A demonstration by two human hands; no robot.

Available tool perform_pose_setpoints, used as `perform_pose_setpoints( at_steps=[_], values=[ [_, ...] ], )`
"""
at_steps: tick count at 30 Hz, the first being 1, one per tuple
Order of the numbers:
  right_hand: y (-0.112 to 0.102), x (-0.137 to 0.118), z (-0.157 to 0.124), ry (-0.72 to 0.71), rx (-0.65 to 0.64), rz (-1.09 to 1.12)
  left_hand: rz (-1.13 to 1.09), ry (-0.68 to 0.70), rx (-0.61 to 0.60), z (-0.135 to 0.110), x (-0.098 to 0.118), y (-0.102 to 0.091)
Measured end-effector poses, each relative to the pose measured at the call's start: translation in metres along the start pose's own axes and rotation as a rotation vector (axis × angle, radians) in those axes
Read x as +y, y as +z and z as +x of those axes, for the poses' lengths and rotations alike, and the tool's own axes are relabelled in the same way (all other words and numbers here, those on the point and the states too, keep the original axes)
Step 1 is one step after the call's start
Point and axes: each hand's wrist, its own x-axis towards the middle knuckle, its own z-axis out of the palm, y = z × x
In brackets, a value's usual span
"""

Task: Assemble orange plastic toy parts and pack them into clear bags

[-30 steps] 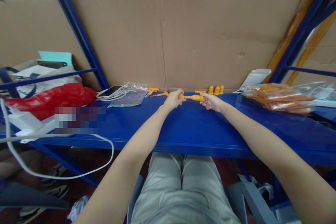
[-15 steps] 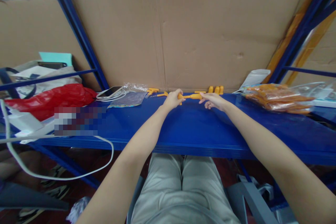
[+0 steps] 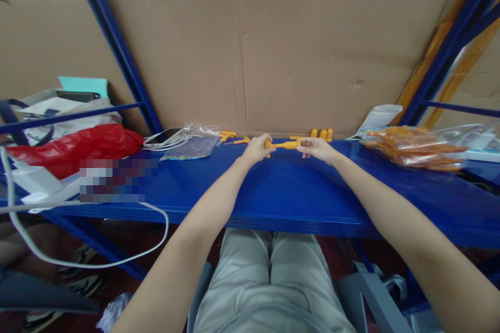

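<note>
Both my arms reach forward over a blue metal shelf [image 3: 281, 192]. My left hand [image 3: 255, 149] is closed round the left end of a long orange plastic part [image 3: 284, 144] that lies level just above the shelf. My right hand [image 3: 318, 149] pinches the same part at its thicker right end. Behind them, against the cardboard back wall [image 3: 273, 47], stand several small orange caps [image 3: 322, 133], and another orange piece [image 3: 227, 135] lies to the left.
A phone with white cables [image 3: 166, 138] and a clear plastic bag [image 3: 193, 145] lie left of my hands. A red bag [image 3: 78, 148] and a white cord [image 3: 89, 260] are further left. A bag of orange parts [image 3: 414, 145] sits at the right. Blue rack posts [image 3: 117, 47] flank the shelf.
My right hand loosened from the part's right end half a second ago and has closed on it again. My left hand has kept its hold and place.
</note>
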Motion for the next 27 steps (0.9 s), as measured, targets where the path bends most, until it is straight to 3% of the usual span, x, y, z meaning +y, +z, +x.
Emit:
perform_pose_setpoints(
  at_steps=[11,27],
  values=[
    [-0.005,0.002,-0.001,-0.065,-0.064,-0.003,0.089,0.142,0.077,0.001,0.0,0.0],
    [0.001,-0.007,-0.004,0.154,-0.041,0.22,0.275,0.239,0.139,-0.001,0.006,0.0]
  ],
)
